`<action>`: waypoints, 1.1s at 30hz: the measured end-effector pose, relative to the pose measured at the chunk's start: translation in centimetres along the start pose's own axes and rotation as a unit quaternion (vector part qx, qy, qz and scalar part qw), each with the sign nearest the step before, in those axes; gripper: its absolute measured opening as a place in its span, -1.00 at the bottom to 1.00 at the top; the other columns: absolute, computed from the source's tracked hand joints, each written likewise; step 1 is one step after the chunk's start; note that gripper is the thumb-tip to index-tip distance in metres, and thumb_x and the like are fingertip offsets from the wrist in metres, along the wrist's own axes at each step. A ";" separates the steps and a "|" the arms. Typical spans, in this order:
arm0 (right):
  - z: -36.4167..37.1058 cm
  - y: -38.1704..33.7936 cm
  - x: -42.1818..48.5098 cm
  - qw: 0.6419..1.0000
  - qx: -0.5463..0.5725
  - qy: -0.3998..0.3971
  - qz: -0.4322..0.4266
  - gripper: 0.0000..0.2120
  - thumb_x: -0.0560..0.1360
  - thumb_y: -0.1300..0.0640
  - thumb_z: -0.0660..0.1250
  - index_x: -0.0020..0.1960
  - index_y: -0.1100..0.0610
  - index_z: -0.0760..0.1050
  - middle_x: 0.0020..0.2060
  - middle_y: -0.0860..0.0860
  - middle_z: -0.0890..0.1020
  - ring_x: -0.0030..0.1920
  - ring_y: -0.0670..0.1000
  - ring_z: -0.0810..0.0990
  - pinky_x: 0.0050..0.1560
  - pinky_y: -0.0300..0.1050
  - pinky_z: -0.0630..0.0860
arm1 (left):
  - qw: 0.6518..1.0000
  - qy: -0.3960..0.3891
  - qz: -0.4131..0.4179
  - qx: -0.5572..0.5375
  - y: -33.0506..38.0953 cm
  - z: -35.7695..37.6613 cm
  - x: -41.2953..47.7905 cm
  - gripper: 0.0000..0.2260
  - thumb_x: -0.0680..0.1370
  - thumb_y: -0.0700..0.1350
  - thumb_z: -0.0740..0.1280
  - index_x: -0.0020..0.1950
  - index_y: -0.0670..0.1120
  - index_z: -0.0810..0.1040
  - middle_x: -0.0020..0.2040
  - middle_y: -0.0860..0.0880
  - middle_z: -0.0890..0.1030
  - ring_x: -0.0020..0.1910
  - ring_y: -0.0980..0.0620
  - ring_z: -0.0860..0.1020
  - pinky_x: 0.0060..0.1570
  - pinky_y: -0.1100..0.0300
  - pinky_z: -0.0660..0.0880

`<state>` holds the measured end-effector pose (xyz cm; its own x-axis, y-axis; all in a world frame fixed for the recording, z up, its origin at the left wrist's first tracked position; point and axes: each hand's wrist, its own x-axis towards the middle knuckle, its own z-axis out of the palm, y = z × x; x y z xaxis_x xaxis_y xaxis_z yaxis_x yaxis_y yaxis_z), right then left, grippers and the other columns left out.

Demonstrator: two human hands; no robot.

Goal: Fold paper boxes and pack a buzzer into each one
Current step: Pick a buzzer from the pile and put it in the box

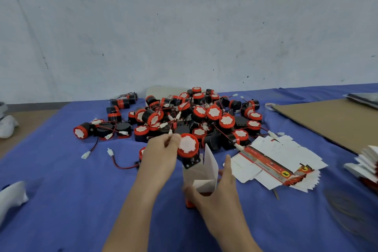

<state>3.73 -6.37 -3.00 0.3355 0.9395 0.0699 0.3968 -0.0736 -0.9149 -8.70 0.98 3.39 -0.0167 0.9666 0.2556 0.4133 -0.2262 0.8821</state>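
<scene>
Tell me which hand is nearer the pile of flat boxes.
Right. The right hand, gripping the open box, is just beside the pile; the left hand, holding a buzzer, is beyond that box.

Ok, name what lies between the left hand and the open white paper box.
Head view: a round black buzzer with a red cap, gripped by the left hand, bracket at the mouth of the open white paper box.

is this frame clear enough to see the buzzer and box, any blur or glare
Head view: soft, even light, no glare; the buzzer in the left hand and the box in the right hand are slightly soft but readable; the right edge smears around the fanned stack; wide-angle bending bows the table edge.
</scene>
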 end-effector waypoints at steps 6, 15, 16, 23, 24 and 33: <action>1.0 0.9 1.4 1.000 0.010 -0.014 -0.020 0.09 0.38 -0.29 0.47 0.54 -0.31 -0.32 0.31 -0.25 0.49 -0.06 -0.34 0.57 -0.23 -0.43 0.52 | 0.997 -0.048 0.017 0.059 -0.3 1.0 -0.6 -0.75 0.68 -0.02 0.20 0.23 -0.02 0.62 -0.05 0.19 0.57 -0.08 0.26 0.51 -0.14 0.43 0.38; 0.1 2.1 1.7 0.995 0.023 -0.062 -0.077 -0.11 0.44 -0.11 0.50 0.54 -0.34 0.00 0.33 -0.34 0.47 0.23 -0.28 0.52 0.16 -0.30 0.55 | 0.942 -0.090 0.070 0.315 -2.3 2.4 -1.9 -0.84 0.68 -0.09 0.16 0.16 0.03 0.52 -0.02 0.00 0.60 -0.03 0.01 0.54 0.05 0.04 0.53; 0.1 2.2 1.7 0.994 0.035 -0.063 -0.084 -0.16 0.45 -0.11 0.49 0.54 -0.33 0.04 0.30 -0.34 0.50 0.20 -0.31 0.53 0.08 -0.36 0.56 | 0.927 -0.083 0.091 0.355 -2.5 2.5 -2.0 -0.81 0.67 -0.11 0.15 0.16 0.02 0.53 -0.05 0.00 0.58 -0.04 0.00 0.51 0.04 0.05 0.51; 0.0 2.4 2.4 0.985 0.150 0.044 -0.073 -0.33 0.64 0.10 0.25 0.60 -0.16 -0.05 0.41 -0.11 0.32 0.26 -0.12 0.45 0.11 -0.22 0.52 | 0.914 -0.189 0.157 0.322 -1.7 3.8 -3.8 -0.69 0.64 -0.22 0.10 0.29 0.00 0.49 0.20 -0.03 0.54 0.06 -0.02 0.39 0.10 0.10 0.42; -0.2 2.2 2.6 0.983 0.153 0.064 -0.075 -0.34 0.64 0.14 0.22 0.60 -0.15 -0.03 0.37 -0.09 0.32 0.22 -0.10 0.46 0.07 -0.24 0.48 | 0.919 -0.196 0.178 0.291 -1.6 4.1 -4.4 -0.69 0.65 -0.20 0.11 0.34 0.00 0.46 0.29 -0.01 0.48 0.11 -0.01 0.43 0.17 0.12 0.42; -0.6 2.2 3.0 0.975 0.209 0.045 -0.059 -0.70 0.60 0.27 0.28 0.07 -0.15 0.37 0.06 -0.08 0.60 0.02 -0.13 0.62 -0.11 -0.21 0.53 | 0.911 -0.122 0.319 0.230 -2.6 2.6 -5.9 -0.54 0.59 -0.33 0.24 0.42 0.06 0.34 0.16 0.04 0.46 0.08 0.12 0.43 0.05 0.29 0.45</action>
<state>6.11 -3.86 -4.56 0.3888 0.8988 0.2025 0.0607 0.1944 -0.9790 -7.35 -3.86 -1.46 0.5403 0.6673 0.5126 0.6070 -0.7310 0.3119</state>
